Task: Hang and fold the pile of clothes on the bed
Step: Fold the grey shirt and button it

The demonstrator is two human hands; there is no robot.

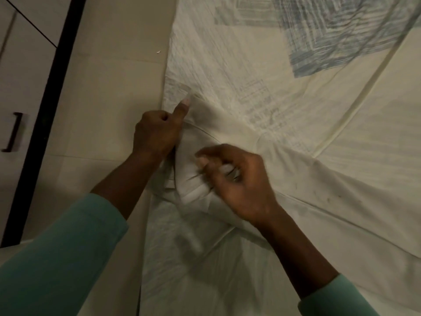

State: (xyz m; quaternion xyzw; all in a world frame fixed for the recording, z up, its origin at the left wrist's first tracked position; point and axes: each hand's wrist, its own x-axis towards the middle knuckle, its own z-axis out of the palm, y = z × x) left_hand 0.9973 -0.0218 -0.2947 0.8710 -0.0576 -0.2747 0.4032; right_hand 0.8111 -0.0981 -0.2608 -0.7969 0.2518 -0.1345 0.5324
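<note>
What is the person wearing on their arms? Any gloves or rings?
Both arms wear long blue-green sleeves: the left sleeve and right sleeve are plain, with no markings, and end short of the wrists. The left hand and right hand are bare: no gloves, rings or watch show.

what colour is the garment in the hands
The garment is off-white; the head view shows it.

Left grip (157, 133) clenched, thumb out; right grip (237, 181) pinching.
</note>
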